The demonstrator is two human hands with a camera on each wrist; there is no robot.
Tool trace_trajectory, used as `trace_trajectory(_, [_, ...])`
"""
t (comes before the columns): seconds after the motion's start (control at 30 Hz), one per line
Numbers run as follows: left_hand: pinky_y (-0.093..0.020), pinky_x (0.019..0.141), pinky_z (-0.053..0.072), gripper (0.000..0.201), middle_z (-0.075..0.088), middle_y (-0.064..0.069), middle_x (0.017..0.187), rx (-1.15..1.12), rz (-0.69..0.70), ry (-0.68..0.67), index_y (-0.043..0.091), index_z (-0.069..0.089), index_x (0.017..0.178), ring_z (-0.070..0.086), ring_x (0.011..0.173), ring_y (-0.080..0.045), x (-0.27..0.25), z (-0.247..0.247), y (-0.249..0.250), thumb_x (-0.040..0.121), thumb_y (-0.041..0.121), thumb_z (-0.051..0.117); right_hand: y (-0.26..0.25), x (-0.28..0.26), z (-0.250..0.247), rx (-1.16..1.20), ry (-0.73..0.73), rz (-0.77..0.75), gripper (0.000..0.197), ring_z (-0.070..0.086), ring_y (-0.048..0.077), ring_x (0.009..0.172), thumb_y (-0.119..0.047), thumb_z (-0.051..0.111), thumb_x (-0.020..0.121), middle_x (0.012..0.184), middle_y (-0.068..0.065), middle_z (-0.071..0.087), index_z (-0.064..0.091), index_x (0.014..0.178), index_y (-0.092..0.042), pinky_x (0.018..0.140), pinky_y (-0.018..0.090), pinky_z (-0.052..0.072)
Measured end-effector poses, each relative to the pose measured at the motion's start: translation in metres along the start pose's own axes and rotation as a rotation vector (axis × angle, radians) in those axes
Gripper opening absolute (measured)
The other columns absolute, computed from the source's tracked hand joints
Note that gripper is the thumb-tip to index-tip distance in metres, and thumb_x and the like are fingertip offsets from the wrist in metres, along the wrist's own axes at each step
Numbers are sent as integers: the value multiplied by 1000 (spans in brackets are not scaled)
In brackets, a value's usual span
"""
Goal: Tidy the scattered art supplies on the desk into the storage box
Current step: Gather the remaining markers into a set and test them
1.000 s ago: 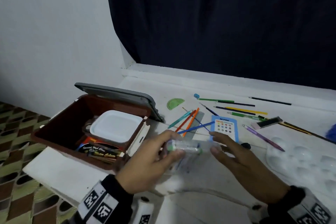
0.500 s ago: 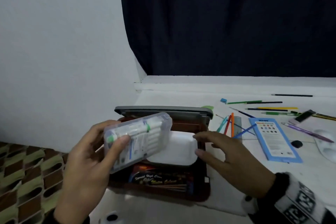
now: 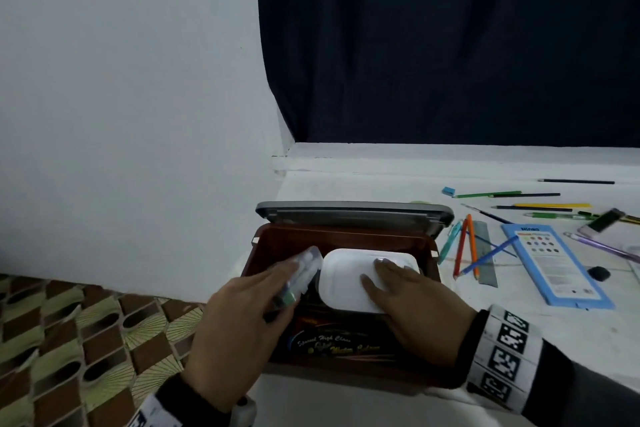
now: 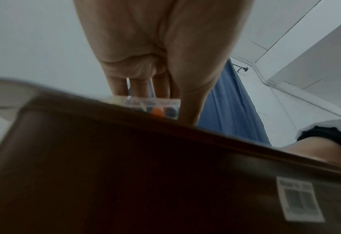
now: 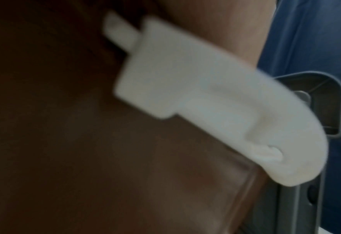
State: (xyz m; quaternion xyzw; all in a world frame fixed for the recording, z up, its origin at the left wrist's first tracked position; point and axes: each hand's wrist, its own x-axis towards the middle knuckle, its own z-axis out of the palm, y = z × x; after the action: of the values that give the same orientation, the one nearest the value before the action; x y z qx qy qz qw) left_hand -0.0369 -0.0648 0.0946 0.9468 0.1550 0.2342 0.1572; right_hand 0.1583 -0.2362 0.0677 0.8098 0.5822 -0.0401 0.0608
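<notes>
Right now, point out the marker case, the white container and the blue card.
marker case (image 3: 304,270): head view, clear side wall.
white container (image 3: 343,284): head view, bare lid.
blue card (image 3: 554,267): head view, printed face.

The storage box (image 3: 341,239) sits at the left end of the desk (image 3: 519,333), its lid (image 3: 353,211) standing up behind it. Inside, a tub (image 3: 343,277) lies toward the back and a paint packet (image 3: 339,345) in front of it. The left hand (image 3: 235,319) holds a marker case (image 3: 301,274) in the box just left of the tub; the right hand (image 3: 415,302) rests on the tub. To the right of the box lie pencils (image 3: 465,246), a ruler (image 3: 486,253) and a card (image 3: 554,269).
</notes>
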Motion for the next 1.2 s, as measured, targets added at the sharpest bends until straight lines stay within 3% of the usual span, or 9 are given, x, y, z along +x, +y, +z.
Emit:
trace_trajectory(0.2, [-13,107,38,60,57,20,138,-50,27,-171,36,53,139,50,127,6,3,25,-19,83,29,73,0,-8,-4,62,11,40,63,11,23,150,-28,43,101,163,7,10,10,155,-24,123,40,11])
trace_trajectory(0.23, [-14,111,35,64,53,22,141,-66,20,-183,37,51,141,44,131,9,3,29,-22,82,28,74,-1,-10,-4,51,33,39,66,18,24,148,-30,51,97,161,8,18,19,154,-24,122,41,13])
trace_trajectory(0.3, [-20,115,33,71,41,27,148,-94,-3,-224,42,44,144,34,137,11,2,34,-31,81,31,76,-5,-12,-6,-10,78,32,76,51,27,130,-35,80,69,141,12,53,52,138,-23,109,45,37])
trace_trajectory(0.37, [-26,119,29,75,28,29,154,-115,-10,-296,48,33,148,23,143,11,4,35,-36,84,47,71,-7,-13,0,-18,152,45,79,66,25,111,-34,88,46,120,9,68,68,121,-22,93,44,53])
trace_trajectory(0.47, [-12,119,8,74,7,33,156,-99,-5,-420,55,20,148,1,145,12,7,30,-34,81,75,43,-9,-16,-1,-8,203,62,74,64,25,114,-29,84,46,121,9,68,70,119,-20,95,47,51])
trace_trajectory(0.53, [-8,115,3,74,1,31,157,-71,-17,-478,54,18,149,-5,146,9,7,26,-28,80,78,32,-11,-19,-3,-14,244,83,71,63,25,116,-26,84,48,123,9,67,70,118,-20,99,49,49])
trace_trajectory(0.8, [-10,111,12,61,22,17,162,67,24,-455,35,41,147,15,148,0,7,26,-24,94,66,31,-17,-29,-19,-14,324,73,69,68,17,105,-21,89,37,112,2,73,76,106,-21,95,46,49])
trace_trajectory(0.93, [-9,108,6,64,19,16,162,58,20,-436,37,23,154,13,149,0,6,27,-26,97,65,30,-14,-22,-12,22,321,66,67,70,16,101,-14,88,44,112,0,72,74,110,-21,87,42,57])
trace_trajectory(1.2, [-20,107,36,66,39,17,152,-20,-3,-343,45,10,153,38,138,-3,1,28,-25,95,66,35,-12,-10,10,-5,209,43,44,70,23,99,-36,78,73,118,7,69,71,112,-18,70,38,61])
